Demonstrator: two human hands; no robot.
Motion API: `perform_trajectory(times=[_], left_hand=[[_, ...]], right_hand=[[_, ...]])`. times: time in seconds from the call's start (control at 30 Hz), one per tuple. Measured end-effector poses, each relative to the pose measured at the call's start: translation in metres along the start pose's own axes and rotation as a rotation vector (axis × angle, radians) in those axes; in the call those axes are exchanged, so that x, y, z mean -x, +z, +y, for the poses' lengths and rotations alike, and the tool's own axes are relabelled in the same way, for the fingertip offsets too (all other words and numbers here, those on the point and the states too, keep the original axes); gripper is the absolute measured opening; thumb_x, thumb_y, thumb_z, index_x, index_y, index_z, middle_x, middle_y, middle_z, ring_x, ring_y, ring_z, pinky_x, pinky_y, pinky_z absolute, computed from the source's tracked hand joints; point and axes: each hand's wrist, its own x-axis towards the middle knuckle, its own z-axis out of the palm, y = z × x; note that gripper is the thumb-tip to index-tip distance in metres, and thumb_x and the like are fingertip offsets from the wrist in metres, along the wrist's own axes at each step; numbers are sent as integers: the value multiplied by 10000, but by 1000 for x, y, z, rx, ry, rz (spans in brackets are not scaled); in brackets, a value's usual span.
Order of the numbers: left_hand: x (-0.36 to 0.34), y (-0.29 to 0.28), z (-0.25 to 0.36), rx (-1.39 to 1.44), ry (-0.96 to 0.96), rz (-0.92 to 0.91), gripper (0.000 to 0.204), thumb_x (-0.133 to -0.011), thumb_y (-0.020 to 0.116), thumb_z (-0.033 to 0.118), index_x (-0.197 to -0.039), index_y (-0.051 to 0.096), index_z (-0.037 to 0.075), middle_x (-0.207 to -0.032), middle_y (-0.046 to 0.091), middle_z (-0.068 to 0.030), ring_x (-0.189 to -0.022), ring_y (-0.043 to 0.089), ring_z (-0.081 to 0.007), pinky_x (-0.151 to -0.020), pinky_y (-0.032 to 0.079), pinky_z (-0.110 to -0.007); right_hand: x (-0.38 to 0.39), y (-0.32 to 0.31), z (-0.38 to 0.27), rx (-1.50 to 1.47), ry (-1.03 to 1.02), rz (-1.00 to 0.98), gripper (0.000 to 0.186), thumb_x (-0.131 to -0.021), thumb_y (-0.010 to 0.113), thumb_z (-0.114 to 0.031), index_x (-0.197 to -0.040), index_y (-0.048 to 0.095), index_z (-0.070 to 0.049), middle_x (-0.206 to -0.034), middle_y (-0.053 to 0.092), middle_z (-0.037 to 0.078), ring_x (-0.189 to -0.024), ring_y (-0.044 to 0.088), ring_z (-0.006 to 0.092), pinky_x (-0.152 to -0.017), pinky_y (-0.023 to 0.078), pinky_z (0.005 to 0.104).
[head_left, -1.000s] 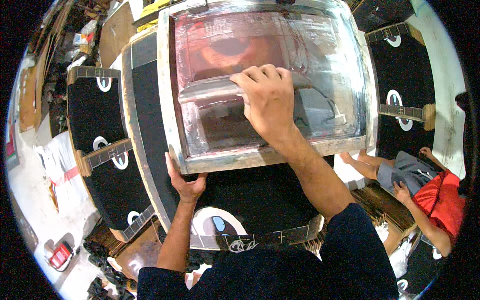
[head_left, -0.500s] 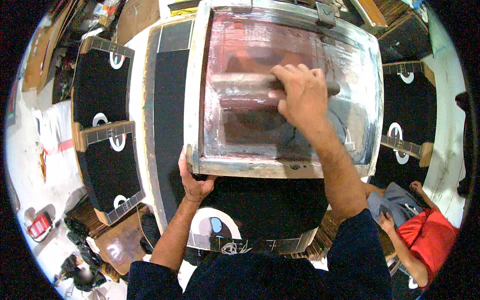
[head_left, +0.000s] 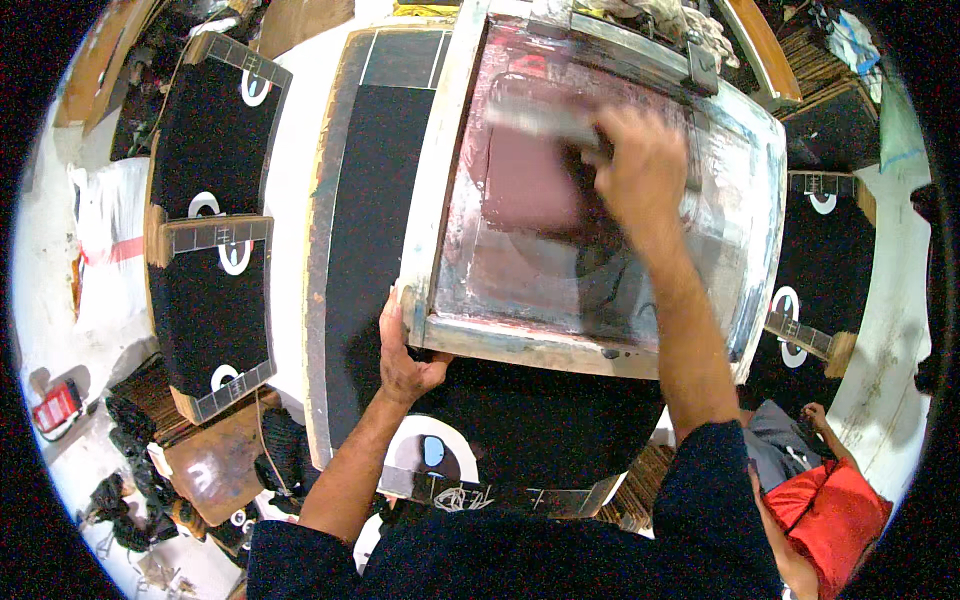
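A wooden-framed printing screen [head_left: 540, 347] lies over a black panel [head_left: 560, 415] with a white-and-blue eye printed near its front edge. My left hand [head_left: 408, 360] grips the near left corner of the frame, thumb up along its side and fingers partly hidden beneath. My right hand [head_left: 645, 170], blurred by motion, is closed on a long squeegee [head_left: 540, 122], tilted across the far part of the mesh. Nearer than the squeegee, the mesh [head_left: 540, 185] shows a dull reddish patch with grey smears around it.
Black printed panels [head_left: 215, 130] lie on stacks at the left, and more panels [head_left: 825, 245] at the right. A dark block [head_left: 702, 70] sits on the frame's far edge. At the lower right is a person in a red top [head_left: 830, 510].
My right hand has moved the squeegee away from me, and it now slants. A reddish patch shows where it was. My left hand keeps the frame corner; the whole view has shifted.
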Motion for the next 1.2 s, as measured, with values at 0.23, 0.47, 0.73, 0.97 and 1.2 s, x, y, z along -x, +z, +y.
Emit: perform_trajectory(times=[0.23,0.47,0.73,0.97,1.2], left_hand=[[4,1,-5,157,-75,-42,1181,-724,947,307,-1597,201,32,-1581,326,-349,-1457,373,-503,-1212,312,-552],[-7,4,0,151,62,18,1135,-718,949,265,-1581,243,53,-1565,363,-325,-1457,368,-509,-1217,307,-571],[-19,-1,13,95,83,54,1053,-737,928,305,-1530,343,-65,-1553,413,-294,-1455,366,-515,-1228,291,-574],[-63,-58,95,296,73,200,1051,-758,923,243,-1557,313,-63,-1528,452,-298,-1428,442,-449,-1167,402,-509],[-164,-166,107,554,106,219,858,-849,852,159,-1548,381,-3,-1282,689,-226,-968,737,-184,-869,588,-349]], right_hand=[[-28,-24,15,1,4,-71,421,-752,857,-211,-1135,699,-137,-1045,724,76,-1008,678,334,-844,491,511],[-138,13,59,217,141,-366,603,-811,840,-332,-1371,629,-262,-1229,718,89,-1173,656,323,-961,444,615],[98,-16,-45,-113,295,143,327,-868,755,-338,-1172,711,-226,-1216,666,65,-1252,526,325,-1075,310,600],[174,-93,-135,-169,271,273,451,-932,699,-462,-1228,688,-122,-1159,652,134,-1138,581,348,-985,411,512],[25,-231,-126,46,294,660,389,-994,594,-501,-1047,755,-152,-1064,713,112,-1024,647,340,-887,500,478]])
